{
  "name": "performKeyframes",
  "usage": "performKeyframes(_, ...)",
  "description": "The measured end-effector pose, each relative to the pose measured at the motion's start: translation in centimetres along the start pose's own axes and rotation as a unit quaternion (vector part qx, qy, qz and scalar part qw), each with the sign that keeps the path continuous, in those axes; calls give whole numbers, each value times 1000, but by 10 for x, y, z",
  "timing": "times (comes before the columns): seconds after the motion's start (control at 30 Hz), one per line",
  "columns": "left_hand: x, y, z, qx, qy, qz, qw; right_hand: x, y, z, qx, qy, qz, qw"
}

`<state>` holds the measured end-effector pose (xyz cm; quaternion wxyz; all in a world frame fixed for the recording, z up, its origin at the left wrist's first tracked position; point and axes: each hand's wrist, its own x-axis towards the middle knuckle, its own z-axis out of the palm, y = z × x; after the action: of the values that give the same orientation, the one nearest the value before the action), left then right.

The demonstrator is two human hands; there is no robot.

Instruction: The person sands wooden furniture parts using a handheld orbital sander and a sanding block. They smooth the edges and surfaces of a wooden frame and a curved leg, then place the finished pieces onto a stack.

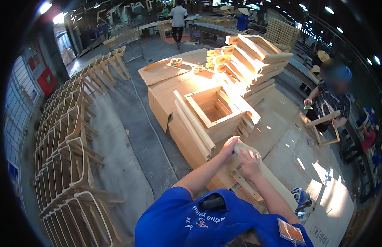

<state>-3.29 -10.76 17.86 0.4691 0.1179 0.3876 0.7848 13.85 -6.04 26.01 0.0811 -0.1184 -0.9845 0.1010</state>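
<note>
Pale, long, narrow board (272,178): left hand (229,149) curled round its far end; right hand (250,164) flat on top, fingers extended. Boxy wooden frames (224,120) stacked beyond.

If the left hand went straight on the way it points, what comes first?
Beyond the pale wooden piece it seems to touch, the left hand would probably first meet the near side of the stacked wooden frames; depth is hard to judge here.

Chair frames (75,131) left of worktable (160,79)
</note>
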Motion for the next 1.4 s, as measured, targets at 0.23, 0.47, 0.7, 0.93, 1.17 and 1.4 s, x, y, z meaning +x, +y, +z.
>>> performKeyframes(0.23, -4, -5, 1, 42, -15, 35, 998, -80, 19, -30, 19, -10, 7, 1000)
performKeyframes(0.47, -8, -8, -7, -40, -29, 39, 998, 0, -25, -1, 7, -2, 2, 1000)
performKeyframes(0.7, -8, -4, -2, -21, -6, 40, 999, -28, -9, -4, 4, -6, 19, 1000)
performKeyframes(0.93, -21, -5, -4, -121, 17, 15, 992, -59, -25, -8, -68, -58, 82, 993)
performKeyframes(1.17, -6, -8, 2, -104, 51, -6, 993, 4, -29, 15, -32, 39, 18, 999)
performKeyframes(1.4, -12, -8, 18, -200, 27, 18, 979, -34, -24, 1, -51, -18, 96, 994)
